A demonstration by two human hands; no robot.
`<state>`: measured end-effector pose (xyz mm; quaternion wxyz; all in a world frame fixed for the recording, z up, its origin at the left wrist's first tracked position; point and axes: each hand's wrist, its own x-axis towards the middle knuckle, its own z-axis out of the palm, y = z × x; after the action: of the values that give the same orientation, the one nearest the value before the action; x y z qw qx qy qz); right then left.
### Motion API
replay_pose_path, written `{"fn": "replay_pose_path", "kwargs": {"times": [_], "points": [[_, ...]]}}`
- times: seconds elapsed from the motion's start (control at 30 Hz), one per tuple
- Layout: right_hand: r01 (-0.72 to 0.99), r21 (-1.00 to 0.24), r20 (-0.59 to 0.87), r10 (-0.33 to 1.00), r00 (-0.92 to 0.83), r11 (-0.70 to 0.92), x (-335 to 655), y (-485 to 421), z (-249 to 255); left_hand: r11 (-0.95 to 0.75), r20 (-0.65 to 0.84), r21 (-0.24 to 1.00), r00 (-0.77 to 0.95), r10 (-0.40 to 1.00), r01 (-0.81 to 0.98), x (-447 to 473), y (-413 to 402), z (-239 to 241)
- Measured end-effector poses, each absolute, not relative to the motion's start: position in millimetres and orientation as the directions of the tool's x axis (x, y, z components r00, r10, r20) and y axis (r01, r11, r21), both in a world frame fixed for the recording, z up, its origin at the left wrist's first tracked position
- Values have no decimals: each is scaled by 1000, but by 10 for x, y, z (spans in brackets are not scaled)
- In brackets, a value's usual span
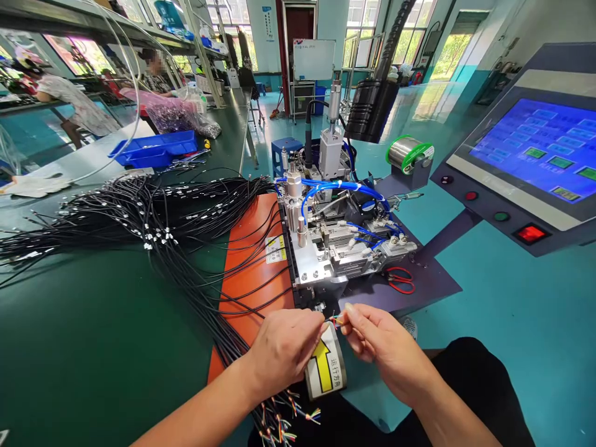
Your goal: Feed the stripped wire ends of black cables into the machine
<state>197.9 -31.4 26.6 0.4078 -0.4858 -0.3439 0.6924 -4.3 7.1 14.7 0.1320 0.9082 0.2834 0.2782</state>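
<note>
Close in front of the machine, my left hand (287, 347) is closed round the end of a black cable, most of it hidden by my fingers. Thin coloured wires (334, 320) fan out from that cable end. My right hand (379, 341) pinches the tips of these wires between thumb and forefinger. Just below the hands is a curved metal piece (329, 369) with a yellow arrow label. Under my left forearm hang several more cable ends with splayed coloured wires (279, 425). The black cables (200, 279) run back across the bench and an orange sheet (256, 261).
A machine with metal cylinders and blue air hoses (344, 230) stands ahead. Red-handled scissors (401, 280) lie on its base, near a solder wire spool (408, 155). A control screen (540, 146) is at right. Blue bins (158, 149) and cable bundles (125, 205) fill the left bench.
</note>
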Motion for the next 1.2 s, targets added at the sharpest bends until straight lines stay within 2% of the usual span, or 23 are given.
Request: {"fn": "replay_pose_path", "kwargs": {"times": [0.1, 0.77, 0.87, 1.03, 1.2], "points": [[-299, -840, -393, 887, -243, -453, 1939, -336, 272, -802, 427, 400, 684, 591, 444, -39, 71, 151], [-335, -835, -374, 897, -237, -437, 1909, -302, 347, -796, 435, 389, 669, 602, 463, -29, 75, 128], [-269, -876, -351, 911, -218, -401, 1917, -307, 347, -790, 424, 399, 670, 609, 465, -29, 72, 129], [-55, -959, -265, 949, -170, -277, 1929, -322, 314, -779, 402, 395, 671, 623, 486, -29, 69, 133], [-12, -968, -246, 957, -155, -250, 1940, -330, 270, -773, 402, 396, 663, 631, 496, -22, 69, 131]]}}
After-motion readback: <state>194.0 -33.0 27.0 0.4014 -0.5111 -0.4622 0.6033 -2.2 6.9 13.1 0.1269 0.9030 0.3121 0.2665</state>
